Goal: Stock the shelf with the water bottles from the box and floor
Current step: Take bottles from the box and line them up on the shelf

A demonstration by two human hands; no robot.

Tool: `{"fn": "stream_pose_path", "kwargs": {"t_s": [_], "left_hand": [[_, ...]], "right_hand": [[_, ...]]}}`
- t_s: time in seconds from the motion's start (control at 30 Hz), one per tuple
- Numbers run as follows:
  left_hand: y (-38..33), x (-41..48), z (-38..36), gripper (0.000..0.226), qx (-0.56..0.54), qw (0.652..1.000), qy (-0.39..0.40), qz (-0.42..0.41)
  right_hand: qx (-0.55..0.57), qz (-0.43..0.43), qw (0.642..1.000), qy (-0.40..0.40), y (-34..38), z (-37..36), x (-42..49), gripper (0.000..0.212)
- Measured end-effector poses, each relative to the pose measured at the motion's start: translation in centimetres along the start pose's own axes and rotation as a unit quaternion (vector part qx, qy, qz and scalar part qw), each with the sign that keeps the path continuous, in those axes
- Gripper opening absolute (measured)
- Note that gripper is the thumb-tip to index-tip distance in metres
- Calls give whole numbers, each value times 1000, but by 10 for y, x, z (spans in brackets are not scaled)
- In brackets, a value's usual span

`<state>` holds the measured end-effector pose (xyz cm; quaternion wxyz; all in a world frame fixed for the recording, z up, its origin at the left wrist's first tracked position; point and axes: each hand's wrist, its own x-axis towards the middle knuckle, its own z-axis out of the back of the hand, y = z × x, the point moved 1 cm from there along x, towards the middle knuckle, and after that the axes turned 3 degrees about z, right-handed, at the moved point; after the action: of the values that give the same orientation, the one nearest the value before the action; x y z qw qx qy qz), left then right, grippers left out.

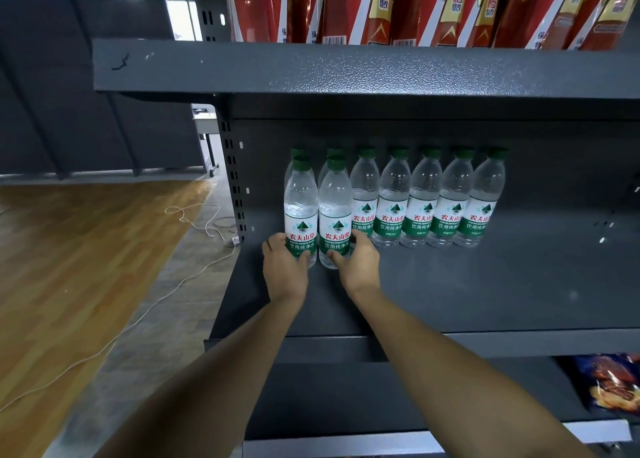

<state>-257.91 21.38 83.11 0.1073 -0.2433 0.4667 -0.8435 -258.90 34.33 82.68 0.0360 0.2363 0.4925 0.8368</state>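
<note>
In the head view, two upright water bottles labelled 农夫山泉 饮用纯净水 are stood at the left of the grey shelf [450, 284]. The left bottle [300, 211] is gripped low by the left hand [284, 267], the right bottle [335, 215] by the right hand [356, 267]. A row of matching bottles [426, 201] is lined up behind. Red-and-gold packs [346, 7] marked 东鹏特饮 are seen above.

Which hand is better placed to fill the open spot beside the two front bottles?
Probably right hand: it grips the right front bottle, beside that bare shelf spot; left hand, on the left front bottle, is farther.
</note>
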Motion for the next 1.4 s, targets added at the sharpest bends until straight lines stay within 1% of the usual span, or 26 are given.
{"fn": "stream_pose_path", "kwargs": {"t_s": [0.23,0.37,0.5,0.6,0.7,0.83,0.93,1.03,1.17,1.3,1.4], "left_hand": [[6,0,-6,43,4,1000,-15,-10],[6,0,-8,43,13,1000,-15,-21],[0,-1,-1,41,20,1000,9,-8],[0,-2,6,43,16,999,45,1],[-5,-12,15,44,10,998,58,10],[-11,-41,31,40,22,999,36,-18],[-11,-70,47,39,16,999,29,-24],[-10,-101,66,40,19,999,14,-27],[0,-139,83,28,21,999,-12,-42],[13,-176,96,20,13,999,-5,-36],[34,-204,105,20,9,999,25,-18]], "right_hand": [[-26,25,999,-13,-5,-7,-3,42],[-14,9,1000,-13,-5,-9,-3,40],[-25,-9,1000,9,1,-3,-3,40],[-30,-37,998,35,11,3,-9,48],[-26,-30,998,38,19,12,-20,52],[-12,-13,998,52,31,31,-42,55],[-10,7,998,58,30,44,-68,52],[-20,13,996,85,33,54,-97,59],[-28,39,994,101,38,67,-134,53],[-41,38,993,100,34,80,-174,47],[-21,0,995,102,31,84,-203,45]]}}
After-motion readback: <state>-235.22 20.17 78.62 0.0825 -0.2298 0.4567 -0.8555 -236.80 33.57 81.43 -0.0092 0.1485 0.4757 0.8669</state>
